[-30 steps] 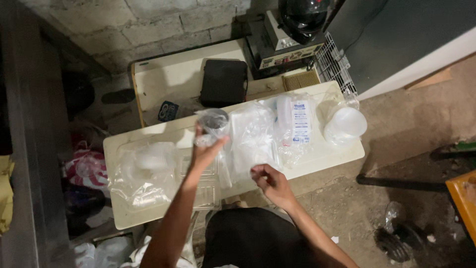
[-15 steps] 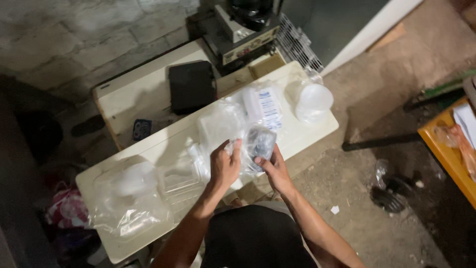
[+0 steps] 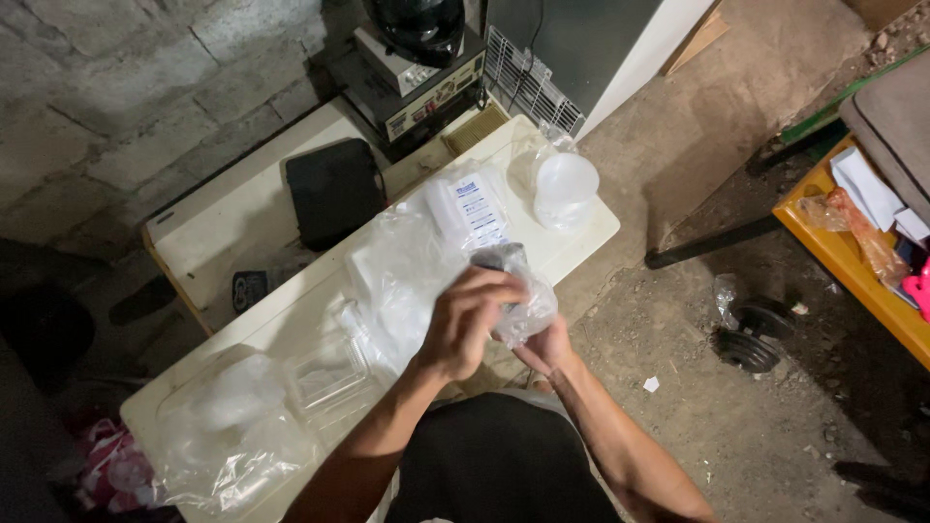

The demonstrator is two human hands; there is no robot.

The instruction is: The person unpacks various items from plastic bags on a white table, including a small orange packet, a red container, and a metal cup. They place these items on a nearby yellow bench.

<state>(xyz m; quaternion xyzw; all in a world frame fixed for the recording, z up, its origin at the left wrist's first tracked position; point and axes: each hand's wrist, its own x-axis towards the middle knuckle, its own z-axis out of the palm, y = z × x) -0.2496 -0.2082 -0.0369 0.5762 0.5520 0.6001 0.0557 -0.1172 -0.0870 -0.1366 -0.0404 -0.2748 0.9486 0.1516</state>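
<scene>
Hands are now meeting at the table's (image 3: 581, 242) near edge: our left hand (image 3: 465, 324), a second ago raised alone over the middle, is curling its fingers over a small clear bag (image 3: 523, 305), while our right hand (image 3: 544, 347) is cupping it from beneath, so we are gripping it two-handed.

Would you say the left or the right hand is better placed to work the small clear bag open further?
Probably the left hand: its fingers sit on top of the small clear bag, while the right hand supports it from beneath and looks less free to move.
</scene>
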